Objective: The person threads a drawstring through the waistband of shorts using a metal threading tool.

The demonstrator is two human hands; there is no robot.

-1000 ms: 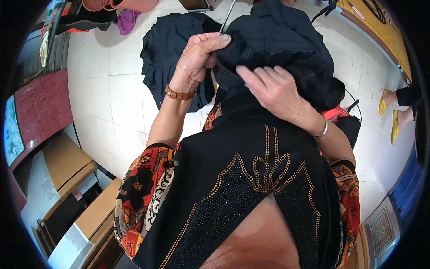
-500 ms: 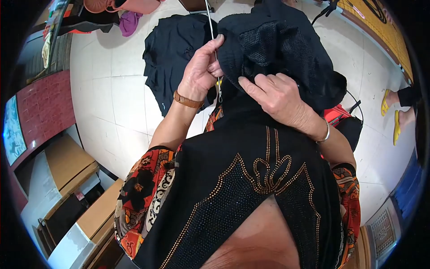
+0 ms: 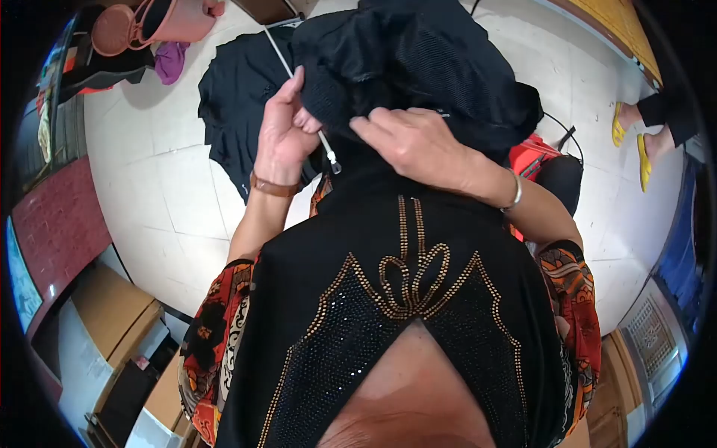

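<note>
A bundled black knit garment lies over my lap, reaching up to the top of the view. My left hand, with a brown bracelet, is closed on a thin metal rod at the garment's left edge. The rod's looped end sticks out below the fingers. My right hand, wearing a silver bangle, rests on the near edge of the garment with its fingers bent and pinched on the cloth. Behind the left hand, more black cloth is spread out low over the floor.
Pink bins and a purple cloth are at the upper left. Cardboard boxes stand at the lower left. A red bag is right of the garment. Another person's feet in yellow slippers are at the right.
The view has shifted, so most things appear further left. The rod, upright half a second ago, now slants from upper left to lower right. My left hand stays on it and my right hand on the garment.
</note>
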